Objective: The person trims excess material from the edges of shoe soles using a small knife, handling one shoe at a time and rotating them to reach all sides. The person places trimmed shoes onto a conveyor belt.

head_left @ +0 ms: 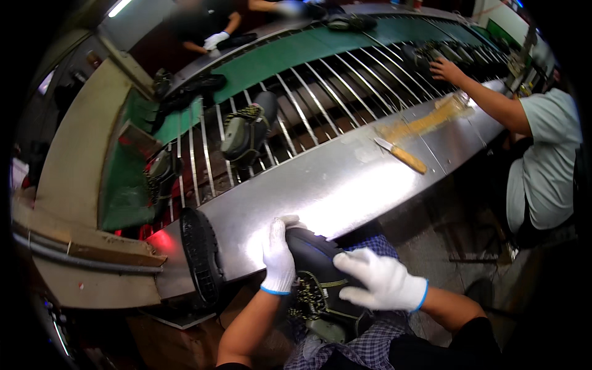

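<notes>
A black work shoe (320, 280) with yellow-black laces, yellow stitching and a grey part near its opening rests over my lap, toe toward the bench. Wrapped around its left side near the toe is my left hand (279, 254), in a white knit glove with a blue cuff. On the shoe's right side lies my right hand (382, 280), gloved the same way. Its fingers are bent and somewhat blurred, so whether they pinch anything is unclear. A black treaded sole (200, 256) stands at the bench's left end, beside my left hand.
A knife with a wooden handle (404, 157) lies on the metal bench (290, 185), near a yellowish smeared patch (425, 120). Beyond are metal rollers (308, 105) with another shoe (250, 132), and a green belt (283, 52). At right, a person (542, 148) reaches toward shoes.
</notes>
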### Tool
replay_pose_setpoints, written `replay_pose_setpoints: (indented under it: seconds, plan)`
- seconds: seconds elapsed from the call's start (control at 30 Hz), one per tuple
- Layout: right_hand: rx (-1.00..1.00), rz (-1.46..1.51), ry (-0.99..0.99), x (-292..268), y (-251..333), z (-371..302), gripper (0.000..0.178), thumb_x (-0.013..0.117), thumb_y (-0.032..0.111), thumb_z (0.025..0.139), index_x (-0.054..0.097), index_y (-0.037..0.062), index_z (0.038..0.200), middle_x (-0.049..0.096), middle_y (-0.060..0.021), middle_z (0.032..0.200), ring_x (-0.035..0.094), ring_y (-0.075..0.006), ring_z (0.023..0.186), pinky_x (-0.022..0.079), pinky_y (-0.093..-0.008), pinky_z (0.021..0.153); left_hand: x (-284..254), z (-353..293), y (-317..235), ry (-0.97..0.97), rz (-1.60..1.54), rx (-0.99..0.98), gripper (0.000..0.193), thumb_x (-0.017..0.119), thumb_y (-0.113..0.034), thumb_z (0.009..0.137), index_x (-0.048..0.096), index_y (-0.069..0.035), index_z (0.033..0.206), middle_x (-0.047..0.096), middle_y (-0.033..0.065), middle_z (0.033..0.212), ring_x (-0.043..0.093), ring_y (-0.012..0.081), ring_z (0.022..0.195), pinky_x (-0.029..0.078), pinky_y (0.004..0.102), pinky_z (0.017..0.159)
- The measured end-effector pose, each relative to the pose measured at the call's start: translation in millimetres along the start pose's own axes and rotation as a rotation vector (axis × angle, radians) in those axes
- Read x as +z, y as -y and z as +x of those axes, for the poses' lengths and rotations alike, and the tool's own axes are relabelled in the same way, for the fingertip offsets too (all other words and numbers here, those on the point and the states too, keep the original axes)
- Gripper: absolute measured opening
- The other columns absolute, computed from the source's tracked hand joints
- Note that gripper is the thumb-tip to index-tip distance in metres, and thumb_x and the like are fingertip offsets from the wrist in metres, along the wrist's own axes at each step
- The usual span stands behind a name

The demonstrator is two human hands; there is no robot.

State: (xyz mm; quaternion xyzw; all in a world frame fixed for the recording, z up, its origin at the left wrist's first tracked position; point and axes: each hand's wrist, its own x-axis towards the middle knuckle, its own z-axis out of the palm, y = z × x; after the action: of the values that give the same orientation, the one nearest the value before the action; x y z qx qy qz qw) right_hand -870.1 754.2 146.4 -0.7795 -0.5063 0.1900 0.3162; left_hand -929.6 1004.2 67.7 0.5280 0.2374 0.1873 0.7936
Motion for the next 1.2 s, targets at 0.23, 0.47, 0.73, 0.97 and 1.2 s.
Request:
replay_pose_setpoints:
  seconds: [0.23,0.47,0.73,0.97,1.2]
  plan:
    - [0.28,0.353,0.033,1.3,-10.4,76.6,0.124,0.089,0.058,0.084,0.023,0.0006,0.172,0.062,-0.0298,0.148,0.065,-0.0392,0.137,0.052,-0.0455,0.114,8.9,-8.0,-18.3,0.018,-0.065,-0.16,0.036,0.072,-0.023,0.105,0.064,-0.002,0.133,0.074,0.009,0.112,0.069,0.0168,0.102,0.057,0.0313,0.094]
    - [0.01,0.154,0.142,-24.8,30.2,108.7,0.122,0.093,0.057,0.079,0.031,0.0018,0.168,0.065,-0.0293,0.144,0.067,-0.0423,0.132,0.054,-0.0455,0.112,7.1,-42.4,-65.8,0.003,-0.273,0.007,0.035,0.048,-0.016,0.109,0.059,0.002,0.138,0.071,0.0129,0.122,0.067,0.0192,0.111,0.054,0.0349,0.107]
    - [-0.226,0.227,-0.126,11.4,46.8,112.8,0.091,0.094,0.04,0.072,0.057,0.0082,0.15,0.075,-0.0192,0.125,0.076,-0.038,0.111,0.062,-0.0476,0.098,8.5,-52.3,-65.1,0.073,0.068,0.286,0.052,0.078,-0.032,0.104,0.056,-0.005,0.142,0.065,0.0047,0.124,0.061,0.0133,0.12,0.051,0.0328,0.105]
    - [-0.265,0.032,0.198,-12.4,116.3,104.4,0.083,0.084,0.017,0.09,0.045,-0.0024,0.161,0.06,-0.0252,0.152,0.057,-0.0342,0.142,0.043,-0.0407,0.121,-22.9,-74.3,-43.3,-0.046,-0.237,0.379,0.047,0.063,-0.032,0.109,0.055,-0.006,0.147,0.066,0.0071,0.129,0.062,0.0177,0.124,0.048,0.0361,0.112]
    - [-0.315,0.32,-0.014,-46.8,131.9,72.1,0.1,0.083,0.008,0.089,0.026,0.0003,0.171,0.054,-0.0236,0.155,0.056,-0.0315,0.141,0.044,-0.0417,0.119,-100.0,-42.7,79.1,0.206,-0.68,-0.161,0.083,0.076,-0.045,0.1,0.04,-0.013,0.167,0.066,0.0123,0.142,0.066,0.0243,0.13,0.051,0.0386,0.113]
